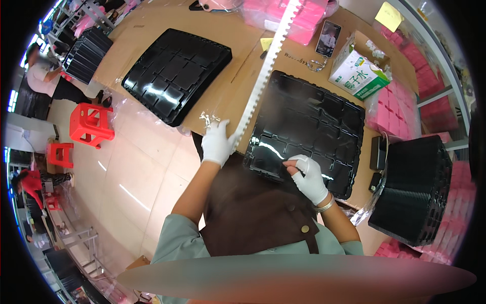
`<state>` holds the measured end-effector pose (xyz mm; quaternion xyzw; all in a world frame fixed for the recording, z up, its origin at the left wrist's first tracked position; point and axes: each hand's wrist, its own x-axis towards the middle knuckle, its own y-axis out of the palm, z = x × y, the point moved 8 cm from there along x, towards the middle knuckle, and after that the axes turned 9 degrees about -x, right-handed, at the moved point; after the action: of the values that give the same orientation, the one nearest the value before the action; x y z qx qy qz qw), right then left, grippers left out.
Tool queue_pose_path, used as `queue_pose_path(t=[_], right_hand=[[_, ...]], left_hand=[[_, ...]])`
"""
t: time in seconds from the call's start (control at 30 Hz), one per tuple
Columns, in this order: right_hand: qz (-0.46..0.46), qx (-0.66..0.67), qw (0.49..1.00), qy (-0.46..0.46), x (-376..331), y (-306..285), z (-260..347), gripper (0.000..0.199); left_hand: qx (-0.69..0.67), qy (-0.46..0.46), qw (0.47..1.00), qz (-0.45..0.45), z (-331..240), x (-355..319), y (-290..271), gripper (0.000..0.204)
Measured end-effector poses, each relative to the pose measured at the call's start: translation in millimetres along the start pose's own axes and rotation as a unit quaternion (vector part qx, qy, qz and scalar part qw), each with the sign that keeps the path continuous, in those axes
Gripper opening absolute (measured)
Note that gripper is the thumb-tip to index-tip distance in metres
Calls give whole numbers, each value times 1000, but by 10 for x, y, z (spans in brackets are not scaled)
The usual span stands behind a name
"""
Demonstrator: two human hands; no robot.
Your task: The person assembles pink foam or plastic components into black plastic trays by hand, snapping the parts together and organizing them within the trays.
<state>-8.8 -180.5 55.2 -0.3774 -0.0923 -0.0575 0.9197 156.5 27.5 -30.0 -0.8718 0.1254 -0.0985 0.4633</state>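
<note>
Can't tell if gripping with left hand (216, 145) at white toothed strip (265, 73) or right hand (307, 180) over black tray (307, 119). Super glossy, molded into blocky rectangles.

White strip (267, 68), cut off at the top; right hand (310, 180), any held item too small to tell

A phone (329, 38) with its screen lit lies on a cardboard-covered counter (149, 19), near a beaded strap (317, 64) and an open white-and-green carton (349, 76), as pink blocks (394, 109) wrapped in clear plastic sit at right, below a yellow paper (389, 16). At left, a red stool (91, 122) stands near a second stool (60, 154) on the pale tiled floor (136, 169), with a co-worker in a pale top (43, 79) and another in red (31, 186) farther off.
</note>
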Motion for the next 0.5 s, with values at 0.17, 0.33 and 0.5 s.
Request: queue_pose_path(t=[0.17,0.33,0.5], right_hand=[[-47,28,995,82,65,0,-193,8],[-54,34,998,26,419,124,32,9],[-38,96,993,57,649,468,176,17]], left_hand=[[-137,-46,989,7,5,-419,24,56],[-433,-181,856,215,88,-438,146,34],[-639,-172,746,77,-58,-364,-237,23]])
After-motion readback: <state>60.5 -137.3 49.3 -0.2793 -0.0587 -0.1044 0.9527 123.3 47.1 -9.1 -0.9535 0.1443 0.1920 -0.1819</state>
